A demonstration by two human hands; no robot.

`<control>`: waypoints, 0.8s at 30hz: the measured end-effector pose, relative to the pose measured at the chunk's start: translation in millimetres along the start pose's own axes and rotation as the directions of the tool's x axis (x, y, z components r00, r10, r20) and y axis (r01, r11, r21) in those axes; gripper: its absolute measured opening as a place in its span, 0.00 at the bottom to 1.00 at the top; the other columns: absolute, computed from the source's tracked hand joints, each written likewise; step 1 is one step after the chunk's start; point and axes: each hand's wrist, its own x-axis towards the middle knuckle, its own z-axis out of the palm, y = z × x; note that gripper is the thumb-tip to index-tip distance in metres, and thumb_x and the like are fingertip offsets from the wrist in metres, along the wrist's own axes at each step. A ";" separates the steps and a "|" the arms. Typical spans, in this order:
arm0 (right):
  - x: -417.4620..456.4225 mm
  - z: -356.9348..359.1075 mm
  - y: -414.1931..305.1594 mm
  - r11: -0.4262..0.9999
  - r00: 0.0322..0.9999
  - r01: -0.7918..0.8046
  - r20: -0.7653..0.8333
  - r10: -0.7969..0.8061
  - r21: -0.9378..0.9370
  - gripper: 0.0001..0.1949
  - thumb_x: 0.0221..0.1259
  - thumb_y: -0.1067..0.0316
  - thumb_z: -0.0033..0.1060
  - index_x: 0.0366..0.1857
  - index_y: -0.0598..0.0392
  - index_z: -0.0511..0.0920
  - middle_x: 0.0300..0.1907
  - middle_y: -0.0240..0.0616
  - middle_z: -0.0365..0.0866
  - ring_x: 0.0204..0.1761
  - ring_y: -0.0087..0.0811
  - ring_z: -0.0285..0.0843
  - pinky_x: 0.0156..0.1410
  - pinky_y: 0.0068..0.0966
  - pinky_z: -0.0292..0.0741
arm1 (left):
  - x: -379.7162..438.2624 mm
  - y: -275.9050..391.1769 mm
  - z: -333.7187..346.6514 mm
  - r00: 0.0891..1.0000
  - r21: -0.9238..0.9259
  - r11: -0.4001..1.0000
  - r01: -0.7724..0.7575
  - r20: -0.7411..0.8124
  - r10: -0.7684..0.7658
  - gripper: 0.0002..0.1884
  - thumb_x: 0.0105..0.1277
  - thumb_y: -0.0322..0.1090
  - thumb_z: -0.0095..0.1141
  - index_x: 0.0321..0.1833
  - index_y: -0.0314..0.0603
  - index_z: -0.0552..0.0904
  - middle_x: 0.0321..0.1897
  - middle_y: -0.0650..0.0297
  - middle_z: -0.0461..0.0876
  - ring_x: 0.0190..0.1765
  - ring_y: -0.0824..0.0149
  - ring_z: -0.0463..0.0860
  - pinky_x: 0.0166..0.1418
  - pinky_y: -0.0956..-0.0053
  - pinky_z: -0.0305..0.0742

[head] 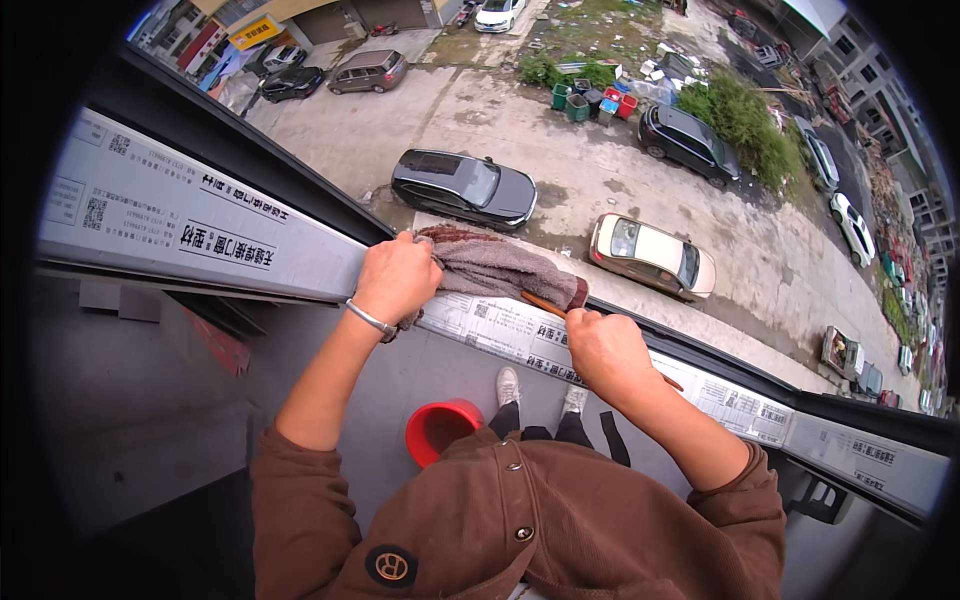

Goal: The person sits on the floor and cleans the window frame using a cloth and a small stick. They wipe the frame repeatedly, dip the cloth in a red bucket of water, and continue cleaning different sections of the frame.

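Observation:
My left hand (pixel 397 276) grips one end of a grey-brown towel (pixel 499 266) with maroon bands, at the inner side of an open window frame. The cloth stretches to the right along the outer edge of the sill (pixel 502 328), which is covered in printed protective film. In my right hand (pixel 611 351) is a thin wooden stick (pixel 544 304). Its far end meets the towel's lower right part; whether it goes under or into the cloth cannot be told. The stick's other end shows below my right wrist.
A red plastic bucket (pixel 439 431) stands on the grey floor beside my white shoes (pixel 508 386). Film-covered frame sections (pixel 172 202) run off left and right (pixel 862 454). Beyond the sill is a drop to a street with parked cars (pixel 461 187).

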 end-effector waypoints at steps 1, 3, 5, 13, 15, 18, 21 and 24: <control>6.9 -1.2 -3.9 1.000 1.000 0.011 0.017 -0.011 -0.007 0.06 0.52 0.72 0.56 0.31 0.61 0.76 0.25 0.43 0.82 0.25 0.37 0.84 0.27 0.29 0.80 | 1.2 0.5 0.2 1.000 -0.030 1.000 0.003 -0.007 -0.003 0.11 0.55 0.36 0.55 0.28 0.33 0.82 0.30 0.46 0.80 0.31 0.47 0.83 0.38 0.56 0.79; 21.6 -5.1 -15.3 1.000 1.000 -0.012 -0.002 0.012 0.016 0.06 0.49 0.73 0.59 0.31 0.62 0.78 0.25 0.43 0.83 0.27 0.36 0.86 0.28 0.28 0.80 | -0.9 -0.1 1.0 1.000 -0.086 0.996 0.017 -0.013 -0.018 0.11 0.55 0.36 0.55 0.29 0.34 0.83 0.31 0.47 0.80 0.32 0.47 0.83 0.39 0.55 0.79; 33.8 -4.4 -32.6 1.000 1.000 0.009 0.001 -0.009 0.004 0.08 0.48 0.72 0.60 0.33 0.63 0.78 0.25 0.42 0.83 0.28 0.35 0.86 0.28 0.28 0.80 | -4.7 -5.3 2.6 0.997 -0.121 0.991 0.065 -0.027 -0.069 0.10 0.56 0.37 0.55 0.29 0.35 0.82 0.31 0.49 0.79 0.34 0.47 0.81 0.40 0.54 0.77; 108.8 4.7 -74.1 0.978 0.997 0.077 -0.042 -0.070 0.194 0.08 0.49 0.73 0.57 0.32 0.58 0.85 0.33 0.47 0.86 0.37 0.42 0.86 0.41 0.34 0.82 | 6.7 -1.0 8.3 0.982 -0.235 0.959 0.161 -0.059 -0.179 0.10 0.54 0.36 0.54 0.31 0.37 0.82 0.30 0.49 0.79 0.38 0.46 0.80 0.42 0.53 0.74; 113.8 4.7 -58.6 0.933 0.995 0.098 -0.032 -0.093 0.347 0.09 0.50 0.73 0.55 0.32 0.60 0.84 0.32 0.50 0.85 0.37 0.46 0.86 0.42 0.37 0.82 | 13.8 8.3 -8.5 0.974 -0.289 0.948 0.130 -0.143 -0.177 0.11 0.55 0.37 0.54 0.34 0.38 0.84 0.30 0.48 0.82 0.36 0.47 0.82 0.42 0.58 0.76; 124.0 -14.1 -60.6 0.833 0.945 0.064 -0.301 0.126 0.550 0.08 0.50 0.74 0.51 0.30 0.64 0.81 0.30 0.57 0.83 0.37 0.54 0.84 0.44 0.45 0.80 | 58.2 31.6 -57.8 0.921 -0.392 0.920 0.013 -0.354 -0.164 0.13 0.58 0.37 0.55 0.41 0.40 0.85 0.32 0.50 0.85 0.36 0.54 0.85 0.42 0.67 0.77; 138.9 -71.2 -16.5 0.732 0.763 0.053 -0.500 0.409 0.679 0.11 0.63 0.64 0.53 0.32 0.62 0.80 0.29 0.59 0.81 0.37 0.57 0.82 0.44 0.47 0.77 | 107.3 52.0 -128.5 0.737 -0.332 0.909 -0.251 -0.675 -0.043 0.12 0.57 0.40 0.55 0.38 0.43 0.86 0.32 0.52 0.84 0.36 0.52 0.83 0.40 0.63 0.78; 124.0 -84.8 39.3 0.855 0.826 -0.071 -0.451 0.339 0.514 0.12 0.64 0.61 0.53 0.36 0.58 0.83 0.34 0.53 0.84 0.40 0.53 0.83 0.46 0.44 0.78 | 143.6 43.3 -157.4 0.709 -0.022 0.984 -0.177 -0.697 0.112 0.10 0.58 0.37 0.55 0.36 0.41 0.85 0.29 0.51 0.83 0.36 0.52 0.83 0.40 0.63 0.77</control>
